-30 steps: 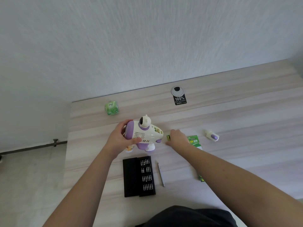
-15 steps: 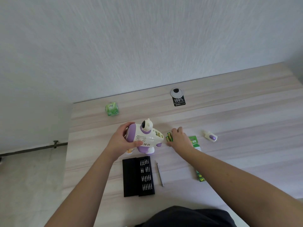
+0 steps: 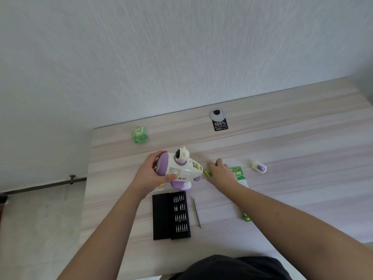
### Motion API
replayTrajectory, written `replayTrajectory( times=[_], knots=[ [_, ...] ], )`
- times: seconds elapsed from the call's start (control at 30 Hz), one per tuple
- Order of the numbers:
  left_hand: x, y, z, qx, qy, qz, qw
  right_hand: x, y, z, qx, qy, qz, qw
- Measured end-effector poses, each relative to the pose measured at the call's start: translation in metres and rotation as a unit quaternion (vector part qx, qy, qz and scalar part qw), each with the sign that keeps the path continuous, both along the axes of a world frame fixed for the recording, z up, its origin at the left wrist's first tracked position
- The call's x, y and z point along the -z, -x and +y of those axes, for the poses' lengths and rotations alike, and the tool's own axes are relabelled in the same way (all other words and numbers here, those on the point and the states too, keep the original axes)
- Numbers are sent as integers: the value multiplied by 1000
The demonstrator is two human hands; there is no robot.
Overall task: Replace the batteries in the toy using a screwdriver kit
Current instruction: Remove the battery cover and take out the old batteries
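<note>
A white and purple toy (image 3: pixel 181 168) with a small astronaut figure on top stands on the wooden table (image 3: pixel 282 142). My left hand (image 3: pixel 150 172) grips its left end. Just right of the toy lie green and gold batteries (image 3: pixel 208 173), and my right hand (image 3: pixel 222 173) rests over them with fingertips touching; I cannot tell whether it pinches one. A black screwdriver kit (image 3: pixel 171 216) lies open in front of the toy, with the slim screwdriver (image 3: pixel 197 211) beside it. The purple and white battery cover (image 3: pixel 258 167) lies further right.
A green battery pack (image 3: pixel 238 173) lies under my right wrist, and another green piece (image 3: pixel 246 216) sits near my forearm. A green tissue pack (image 3: pixel 139 135) stands at the back left. A round cable grommet with a black tag (image 3: pixel 218 120) is at the back edge.
My right hand has shifted slightly right over the batteries, so they show beside the toy. The toy stays in my left hand, tilted a little differently.
</note>
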State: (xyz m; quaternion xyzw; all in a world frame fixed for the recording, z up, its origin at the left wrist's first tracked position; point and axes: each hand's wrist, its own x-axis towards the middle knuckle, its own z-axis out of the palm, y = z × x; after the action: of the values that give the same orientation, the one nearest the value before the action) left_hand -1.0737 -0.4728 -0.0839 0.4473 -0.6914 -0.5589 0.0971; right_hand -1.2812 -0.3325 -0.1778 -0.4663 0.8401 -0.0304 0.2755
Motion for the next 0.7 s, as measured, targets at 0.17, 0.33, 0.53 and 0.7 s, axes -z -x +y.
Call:
replayTrajectory(
  times=[0.17,0.33,0.53,0.7],
  knots=[
    [-7,2,2,-12,7,2,1000,-5,-2,2,23,-14,13,1000],
    [-16,4,4,-3,29,-2,1000,-22,6,2,140,86,-44,985],
    [-38,19,6,89,145,-49,984,-60,0,-13,455,189,-528,692],
    [-76,58,17,233,254,-130,930,-65,-18,-9,435,237,-656,570]
  ],
)
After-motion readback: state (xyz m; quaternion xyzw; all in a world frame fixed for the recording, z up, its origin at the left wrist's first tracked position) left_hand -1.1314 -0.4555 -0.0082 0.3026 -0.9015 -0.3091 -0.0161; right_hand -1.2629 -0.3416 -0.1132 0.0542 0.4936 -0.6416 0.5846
